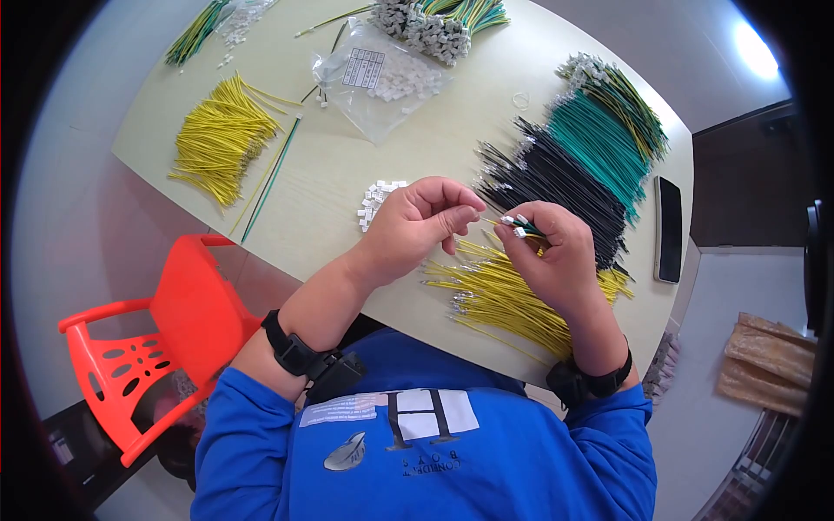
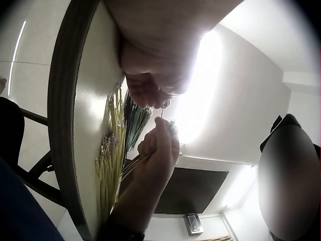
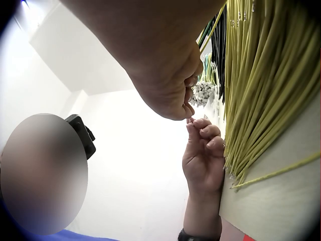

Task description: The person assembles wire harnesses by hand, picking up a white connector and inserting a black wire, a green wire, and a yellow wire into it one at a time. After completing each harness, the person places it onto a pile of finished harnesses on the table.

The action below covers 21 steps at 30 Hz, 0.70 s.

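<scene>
My left hand [image 1: 421, 217] and right hand [image 1: 556, 252] meet over the table's near side, fingertips close together. Between the right thumb and fingers are green and dark wires with small white connectors [image 1: 519, 227] on their ends. A thin yellow wire [image 1: 489, 220] spans the short gap between the hands. The left thumb and forefinger pinch at its end, hiding the tip. In the left wrist view, the right hand [image 2: 159, 145] grips the wires below the left fingers. The right wrist view shows the left hand [image 3: 204, 155] with its fingers bent in towards the thumb.
Yellow wires [image 1: 512, 295] lie beneath the right hand, with black wires [image 1: 565, 191] and green wires [image 1: 599, 139] beyond. White connectors [image 1: 375, 201] sit beside the left hand. A connector bag [image 1: 382, 82], another yellow bundle [image 1: 221, 139] and a phone [image 1: 668, 230] are farther out.
</scene>
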### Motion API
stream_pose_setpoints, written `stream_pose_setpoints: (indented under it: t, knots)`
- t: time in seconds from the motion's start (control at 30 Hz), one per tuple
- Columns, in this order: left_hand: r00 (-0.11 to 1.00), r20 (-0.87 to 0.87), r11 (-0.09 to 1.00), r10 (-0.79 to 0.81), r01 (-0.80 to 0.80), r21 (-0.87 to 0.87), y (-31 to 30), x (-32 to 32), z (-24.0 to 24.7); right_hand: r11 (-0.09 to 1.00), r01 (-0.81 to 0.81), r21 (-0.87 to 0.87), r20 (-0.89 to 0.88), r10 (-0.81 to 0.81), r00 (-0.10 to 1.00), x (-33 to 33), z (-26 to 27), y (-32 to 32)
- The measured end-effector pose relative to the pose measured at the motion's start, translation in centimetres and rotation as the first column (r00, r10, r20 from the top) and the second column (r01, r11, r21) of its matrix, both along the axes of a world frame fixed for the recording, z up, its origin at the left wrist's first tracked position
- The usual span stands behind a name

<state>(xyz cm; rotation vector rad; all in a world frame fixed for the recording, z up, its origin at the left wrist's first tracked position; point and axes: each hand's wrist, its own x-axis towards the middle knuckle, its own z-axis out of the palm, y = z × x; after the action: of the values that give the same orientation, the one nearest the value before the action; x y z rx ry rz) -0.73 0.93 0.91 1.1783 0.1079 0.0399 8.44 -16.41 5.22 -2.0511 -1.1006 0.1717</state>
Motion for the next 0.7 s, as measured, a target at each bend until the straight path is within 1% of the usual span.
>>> stream_pose_setpoints:
  t: [0.07, 0.3, 0.4, 0.7]
  knots:
    - [1.0, -0.015, 1.0, -0.01, 0.01, -0.003, 0.02, -0.04, 0.19, 1.0, 0.001, 0.0, -0.004, -0.001, 1.0, 0.0, -0.06, 0.03]
    - [1.0, -0.021, 0.998, -0.01, 0.012, 0.067, -0.13, -0.06, 0.21, 1.0, 0.005, -0.021, -0.016, -0.006, 1.0, -0.12, -0.11, 0.02]
    - [1.0, -0.023, 0.998, 0.004, -0.002, 0.059, -0.26, -0.03, 0.09, 1.0, 0.009, 0.018, -0.007, -0.009, 1.0, -0.18, -0.23, 0.03]
    - [1.0, -0.026, 0.997, 0.007, -0.005, 0.071, -0.23, 0.0, 0.02, 1.0, -0.005, 0.029, 0.033, 0.004, 0.999, -0.17, -0.06, 0.1]
